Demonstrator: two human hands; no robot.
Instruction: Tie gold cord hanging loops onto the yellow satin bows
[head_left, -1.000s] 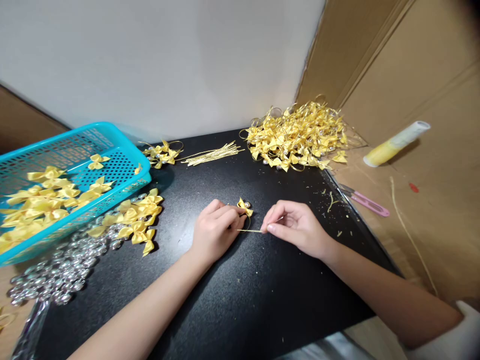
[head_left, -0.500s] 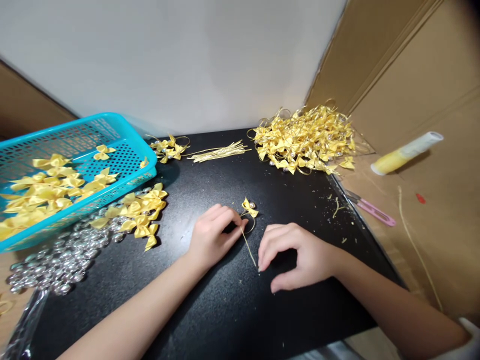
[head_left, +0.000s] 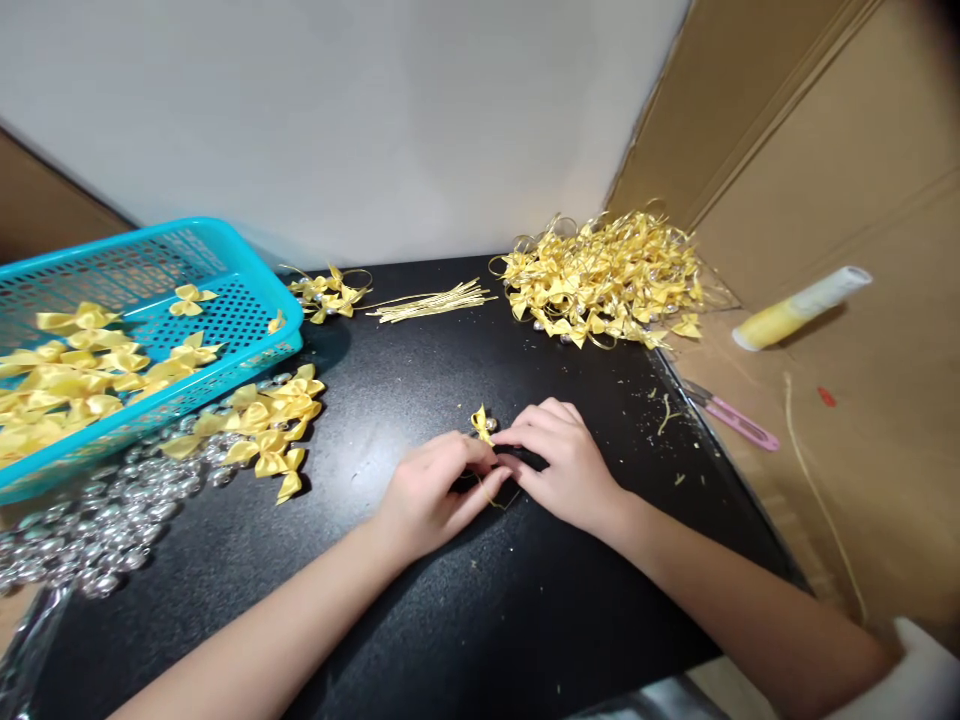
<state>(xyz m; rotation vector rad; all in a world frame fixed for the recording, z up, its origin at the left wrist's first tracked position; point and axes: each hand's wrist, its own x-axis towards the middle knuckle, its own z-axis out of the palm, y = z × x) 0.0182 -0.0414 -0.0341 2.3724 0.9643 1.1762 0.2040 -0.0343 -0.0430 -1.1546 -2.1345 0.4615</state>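
My left hand [head_left: 435, 495] and my right hand [head_left: 559, 465] meet at the middle of a black mat [head_left: 480, 600]. Between their fingertips is a small yellow ribbon bow [head_left: 481, 423] with a silver bead and a thin gold cord looped under it. Both hands pinch the bow and its cord, fingers touching. A pile of loose yellow bows [head_left: 274, 425] lies left of my left hand, over a heap of silver beads [head_left: 90, 535].
A turquoise basket [head_left: 225, 250] with yellow bows stands tilted at left. A big heap of finished bows [head_left: 611, 280] sits at the back right, cut gold cords [head_left: 431, 303] and a few bows [head_left: 328, 295] at the back. Pink snips [head_left: 731, 415] and a yellow tube [head_left: 799, 307] lie on cardboard at right.
My right hand let the gold cord's free end swing down, then moved up and left to join my left hand at the bow. The cord is now tucked between the fingers.
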